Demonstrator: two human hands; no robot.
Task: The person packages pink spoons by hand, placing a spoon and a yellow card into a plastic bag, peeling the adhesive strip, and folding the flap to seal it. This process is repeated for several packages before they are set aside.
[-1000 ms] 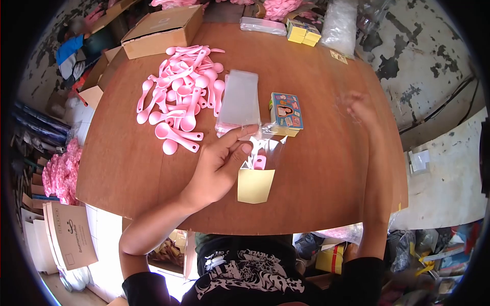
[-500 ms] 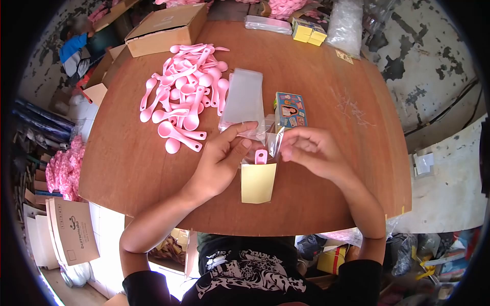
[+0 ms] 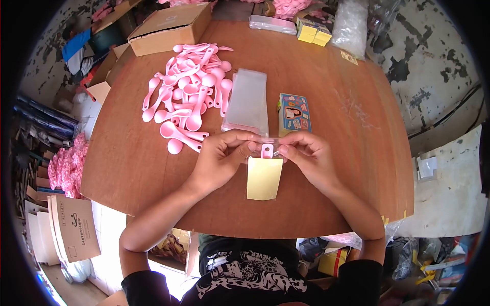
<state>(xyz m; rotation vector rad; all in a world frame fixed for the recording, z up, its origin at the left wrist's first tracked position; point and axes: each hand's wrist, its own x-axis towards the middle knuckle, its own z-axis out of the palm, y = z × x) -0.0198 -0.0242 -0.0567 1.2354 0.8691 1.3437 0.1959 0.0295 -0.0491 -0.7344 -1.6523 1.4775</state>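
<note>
Between my hands is a clear plastic bag [image 3: 264, 196] with a yellow card [image 3: 264, 178] inside. The pink handle end of a spoon [image 3: 267, 150] shows above the card; the rest of it is hidden. My left hand [image 3: 224, 153] pinches the bag's upper left edge between thumb and fingers. At the upper right edge, my right hand [image 3: 309, 153] pinches the plastic in the same way. A stack of clear bags [image 3: 246, 102] lies just beyond my hands, with a blue printed stack of cards [image 3: 294, 113] to its right. Left of the bags is a heap of pink spoons [image 3: 191, 86].
A cardboard box [image 3: 171, 29] stands at the table's far left. Yellow card stacks [image 3: 313, 33] and a big roll of clear plastic [image 3: 349, 28] sit at the far edge. Thin clear strips [image 3: 357, 109] lie on the right. Another person [image 3: 79, 53] is at the far left.
My right hand has closed on the bag's upper right edge, where it was loosely open before. The bag's top is now pulled straight between both hands, and the view has shifted slightly.
</note>
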